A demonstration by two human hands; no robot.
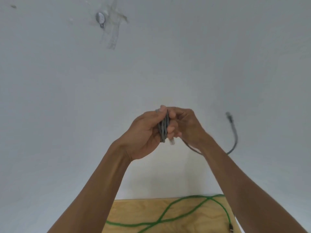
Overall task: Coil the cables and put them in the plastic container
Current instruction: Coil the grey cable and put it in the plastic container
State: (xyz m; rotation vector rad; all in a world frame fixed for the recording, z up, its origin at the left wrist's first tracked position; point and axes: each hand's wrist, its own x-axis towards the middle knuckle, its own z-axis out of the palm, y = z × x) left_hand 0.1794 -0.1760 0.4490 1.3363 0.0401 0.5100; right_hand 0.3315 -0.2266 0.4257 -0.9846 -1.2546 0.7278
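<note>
A grey cable [163, 127] is wound into a tight bundle held up in front of a white wall. My left hand [144, 132] grips the bundle from the left, thumb on top. My right hand [186, 126] holds it from the right, fingers curled around the coils. A loose tail of the grey cable [234, 137] runs from under my right wrist and swings out to the right, its plug end up in the air. A green cable [170, 214] lies in loose loops on the wooden table [139, 211] below. No plastic container is in view.
The white wall fills most of the view, with a small metal fixture [100, 19] and tape marks at the upper left. A dark plug [231, 227] lies at the table's right edge, at the end of the green cable.
</note>
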